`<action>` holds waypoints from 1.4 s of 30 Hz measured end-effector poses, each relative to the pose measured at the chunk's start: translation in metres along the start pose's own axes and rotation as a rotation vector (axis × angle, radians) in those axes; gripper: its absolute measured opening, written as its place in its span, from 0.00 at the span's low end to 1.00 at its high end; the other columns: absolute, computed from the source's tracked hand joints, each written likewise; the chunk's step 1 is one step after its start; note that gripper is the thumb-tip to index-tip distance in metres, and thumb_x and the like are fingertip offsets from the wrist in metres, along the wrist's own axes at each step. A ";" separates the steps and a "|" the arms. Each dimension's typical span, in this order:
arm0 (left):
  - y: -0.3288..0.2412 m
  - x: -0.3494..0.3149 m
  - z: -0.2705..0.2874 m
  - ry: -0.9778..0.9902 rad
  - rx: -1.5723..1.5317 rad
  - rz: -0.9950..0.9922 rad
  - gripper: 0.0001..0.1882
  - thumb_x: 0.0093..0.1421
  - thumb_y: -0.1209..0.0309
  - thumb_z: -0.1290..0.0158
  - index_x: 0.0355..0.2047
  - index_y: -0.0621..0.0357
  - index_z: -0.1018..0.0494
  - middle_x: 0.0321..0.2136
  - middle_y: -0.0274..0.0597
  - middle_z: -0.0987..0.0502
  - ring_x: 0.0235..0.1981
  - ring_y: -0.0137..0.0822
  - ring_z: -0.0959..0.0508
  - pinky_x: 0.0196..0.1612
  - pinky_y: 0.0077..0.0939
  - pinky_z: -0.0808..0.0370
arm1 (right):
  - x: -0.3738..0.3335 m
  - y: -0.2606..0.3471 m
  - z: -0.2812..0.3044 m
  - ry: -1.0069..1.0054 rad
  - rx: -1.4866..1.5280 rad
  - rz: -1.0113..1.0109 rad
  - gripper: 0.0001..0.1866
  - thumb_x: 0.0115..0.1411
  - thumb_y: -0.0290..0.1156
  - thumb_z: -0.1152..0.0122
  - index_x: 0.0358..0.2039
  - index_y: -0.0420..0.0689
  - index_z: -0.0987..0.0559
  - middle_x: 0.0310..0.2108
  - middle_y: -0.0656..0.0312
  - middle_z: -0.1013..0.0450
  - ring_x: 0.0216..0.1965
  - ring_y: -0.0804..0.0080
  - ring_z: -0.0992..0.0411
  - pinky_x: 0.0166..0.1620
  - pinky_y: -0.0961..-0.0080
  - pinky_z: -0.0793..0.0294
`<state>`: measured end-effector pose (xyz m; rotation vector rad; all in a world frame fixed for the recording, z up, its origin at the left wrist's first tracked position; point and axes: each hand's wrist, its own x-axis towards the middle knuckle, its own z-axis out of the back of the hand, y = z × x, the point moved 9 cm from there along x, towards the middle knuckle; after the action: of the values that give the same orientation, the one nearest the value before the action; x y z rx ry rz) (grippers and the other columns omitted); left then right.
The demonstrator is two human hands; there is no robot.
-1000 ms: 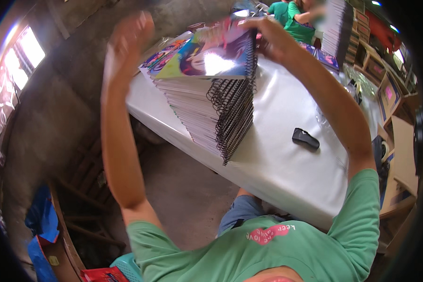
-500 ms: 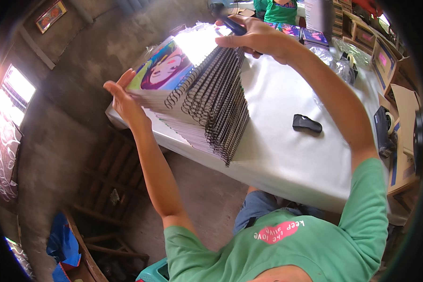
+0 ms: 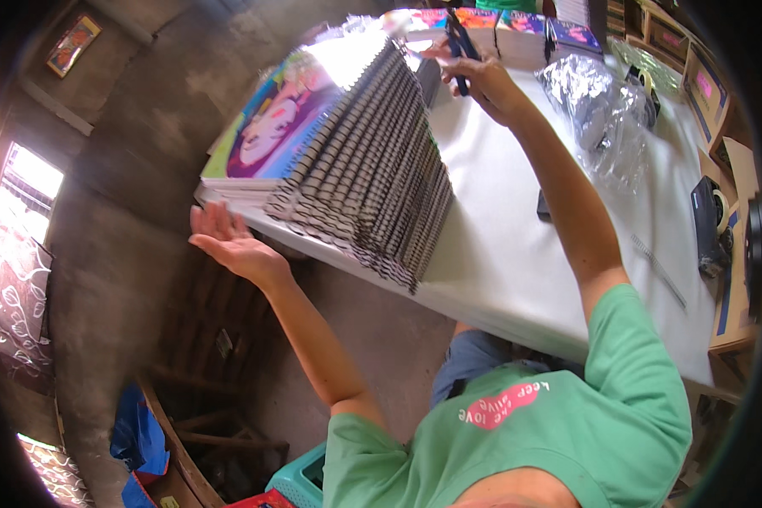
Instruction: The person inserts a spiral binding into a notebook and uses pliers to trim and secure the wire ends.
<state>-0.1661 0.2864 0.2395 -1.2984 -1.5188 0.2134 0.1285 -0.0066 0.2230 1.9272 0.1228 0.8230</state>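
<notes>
A tall, leaning stack of spiral-bound notebooks (image 3: 356,161) rises at the table's left end, black wire bindings facing me. The top cover (image 3: 284,110) shows a colourful cartoon face, with glare washing out its far part. My left hand (image 3: 239,245) is open, palm up, just below the stack's near left corner; I cannot tell whether its fingertips touch it. Beyond the bindings, near the stack's far right corner, my right hand (image 3: 483,80) grips a dark-handled tool (image 3: 460,46) that looks like pliers. Its jaws are hard to make out.
The white-covered table (image 3: 499,262) bears a loose wire spiral (image 3: 660,271), crumpled clear plastic (image 3: 601,110) and a small black object (image 3: 543,206), partly behind my right forearm. More notebooks (image 3: 516,38) stand at the far edge. A tape dispenser (image 3: 709,220) and cardboard boxes (image 3: 703,85) line the right.
My left hand has come down from the top notebooks' edge and turned palm up. The top notebooks now lie level with the stack. My right hand has moved right, the tool turned upright.
</notes>
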 end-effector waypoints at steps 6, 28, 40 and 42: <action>0.209 -0.122 0.091 0.517 0.192 0.527 0.43 0.47 0.73 0.44 0.62 0.63 0.52 0.53 0.45 0.37 0.53 0.36 0.34 0.45 0.24 0.31 | -0.099 -0.199 0.037 0.056 0.021 -0.569 0.20 0.36 0.22 0.50 0.36 0.45 0.34 0.25 0.71 0.39 0.23 0.84 0.41 0.24 0.87 0.42; 0.291 -0.143 0.099 0.838 1.084 -0.147 0.37 0.44 0.77 0.46 0.57 0.63 0.43 0.47 0.60 0.35 0.46 0.54 0.33 0.49 0.39 0.33 | -0.173 -0.175 0.002 -0.238 -0.461 -0.597 0.24 0.54 0.44 0.42 0.43 0.38 0.32 0.28 0.64 0.33 0.28 0.79 0.37 0.31 0.79 0.36; 0.134 -0.215 0.127 0.393 0.124 0.439 0.23 0.53 0.74 0.46 0.50 0.65 0.35 0.44 0.45 0.28 0.44 0.36 0.27 0.43 0.32 0.28 | -0.276 -0.086 -0.001 -0.349 -0.397 -0.386 0.15 0.53 0.24 0.48 0.43 0.43 0.32 0.24 0.70 0.38 0.26 0.81 0.38 0.31 0.82 0.33; 0.104 -0.247 0.106 0.441 0.211 0.397 0.20 0.55 0.76 0.45 0.48 0.65 0.34 0.41 0.45 0.26 0.43 0.32 0.26 0.40 0.27 0.27 | -0.301 -0.079 -0.058 0.102 -0.879 -0.223 0.24 0.47 0.23 0.43 0.48 0.44 0.31 0.31 0.60 0.33 0.32 0.72 0.30 0.37 0.77 0.30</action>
<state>-0.2288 0.1813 -0.0215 -1.3583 -0.8384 0.3093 -0.1155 -0.0489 0.0255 1.0247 0.0242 0.6656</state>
